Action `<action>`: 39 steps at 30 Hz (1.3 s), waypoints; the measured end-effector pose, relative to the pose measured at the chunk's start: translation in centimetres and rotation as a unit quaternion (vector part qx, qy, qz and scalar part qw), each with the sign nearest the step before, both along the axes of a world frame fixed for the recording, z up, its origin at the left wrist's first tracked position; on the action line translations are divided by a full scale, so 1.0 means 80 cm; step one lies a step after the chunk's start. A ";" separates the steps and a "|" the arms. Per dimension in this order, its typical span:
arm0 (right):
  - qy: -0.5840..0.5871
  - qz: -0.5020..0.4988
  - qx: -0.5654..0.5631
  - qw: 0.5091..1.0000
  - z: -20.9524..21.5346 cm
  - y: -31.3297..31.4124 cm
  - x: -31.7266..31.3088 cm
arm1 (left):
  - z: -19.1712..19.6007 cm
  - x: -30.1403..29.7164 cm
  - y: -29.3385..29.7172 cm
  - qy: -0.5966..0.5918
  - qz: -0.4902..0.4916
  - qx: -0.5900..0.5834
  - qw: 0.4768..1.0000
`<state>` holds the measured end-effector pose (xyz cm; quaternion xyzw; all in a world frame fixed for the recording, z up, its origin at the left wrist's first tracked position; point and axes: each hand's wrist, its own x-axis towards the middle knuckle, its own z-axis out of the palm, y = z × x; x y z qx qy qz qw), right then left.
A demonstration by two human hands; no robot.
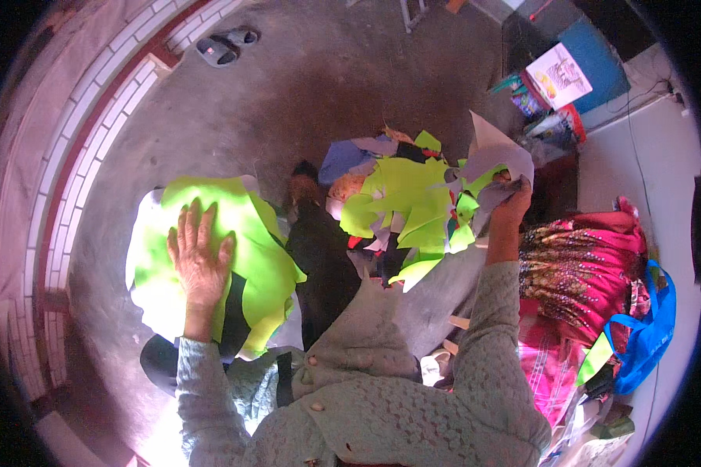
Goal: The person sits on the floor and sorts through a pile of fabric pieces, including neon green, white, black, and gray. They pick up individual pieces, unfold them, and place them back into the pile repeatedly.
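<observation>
1. Your left hand (201,268) lies flat, fingers slightly spread, on the neon-yellow, irregular fabric pieces (265,272) at the left; uneven pressure could make them slide, as they overlap loosely
2. Your right hand (510,206) holds a pale grey, pointed fabric piece (492,152) at the right; a tug could drag scraps off the mixed-colour cloth heap (389,187) beside it
3. The neon-yellow pieces look bright and smooth, curved at the edges, with black showing between

Dark rounded thing (160,366) partly under yellow-green cloth (261,268)
</observation>
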<state>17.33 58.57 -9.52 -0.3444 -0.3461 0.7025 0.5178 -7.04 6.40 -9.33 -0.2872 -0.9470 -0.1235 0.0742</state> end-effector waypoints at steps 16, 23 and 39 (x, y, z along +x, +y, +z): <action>0.311 0.408 0.171 0.842 0.228 -0.258 -0.180 | 0.000 -0.014 -0.047 -0.132 -0.029 0.221 0.966; 0.134 0.419 0.215 0.872 0.166 -0.432 -0.215 | 0.074 0.074 -0.069 -0.309 -0.007 0.624 0.717; -0.146 0.607 0.095 0.776 0.006 -0.488 -0.194 | -0.013 0.129 -0.175 -0.403 0.179 0.772 0.458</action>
